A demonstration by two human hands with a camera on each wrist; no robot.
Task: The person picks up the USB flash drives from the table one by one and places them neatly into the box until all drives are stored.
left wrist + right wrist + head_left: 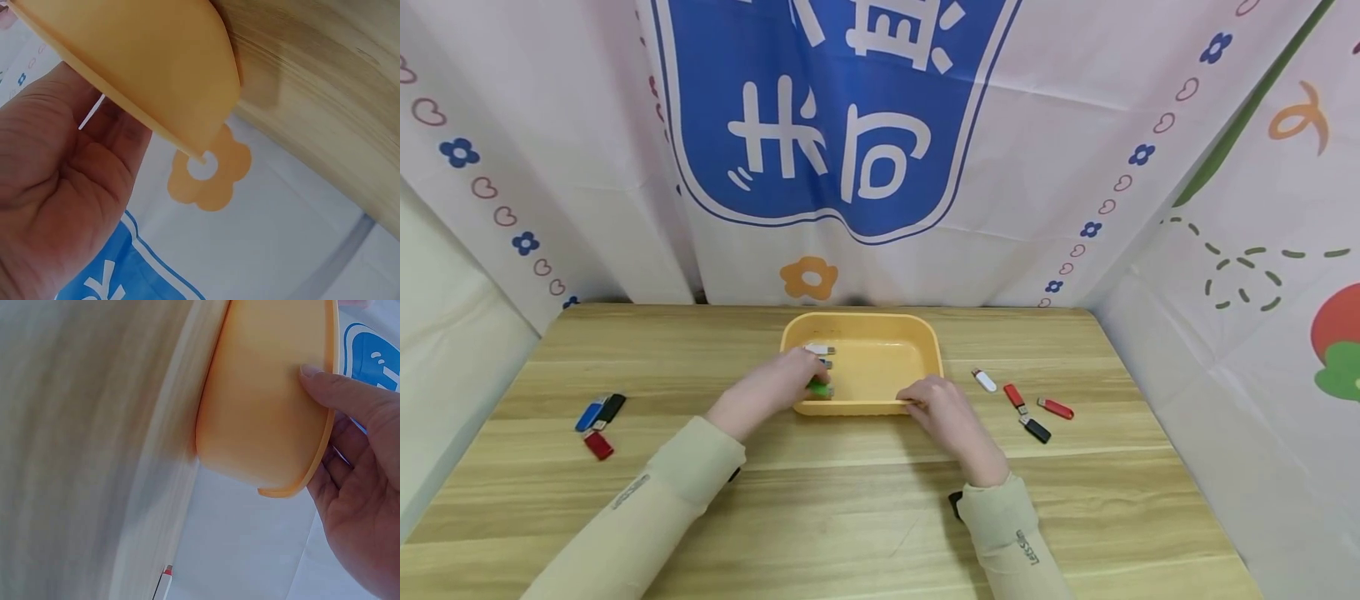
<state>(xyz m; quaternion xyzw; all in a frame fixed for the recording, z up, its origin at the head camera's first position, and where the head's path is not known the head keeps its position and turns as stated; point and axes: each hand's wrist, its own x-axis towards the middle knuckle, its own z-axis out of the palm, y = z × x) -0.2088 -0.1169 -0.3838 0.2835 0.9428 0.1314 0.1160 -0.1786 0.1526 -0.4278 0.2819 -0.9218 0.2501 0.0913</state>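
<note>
Head view: the yellow plastic tray with rounded corners [850, 408] stands near the far edge of the wooden desk [842, 517], around its middle.
Green USB stick: the small green USB stick with metal plug [821, 389] lies inside, at the near left corner of the tray; its long axis goes left to right, the plug points right.
Its neighbours: the white USB stick [817, 349] and the blue USB stick [825, 364], behind it, also with plugs to the right.
Left hand: the left hand [781, 379] reaches over the tray's near left corner, fingertips at the green stick; if they pinch it, I cannot tell.
Right hand: the right hand [936, 404] is clamped on the near rim, by the right corner, thumb on the outer wall.
Room: wood surface extends from the tray to the near edge; inside, the tray floor shows between the hands.
Desk sides: three sticks [598, 444] lie toward the left edge, four others [1056, 408] toward the right edge.
</note>
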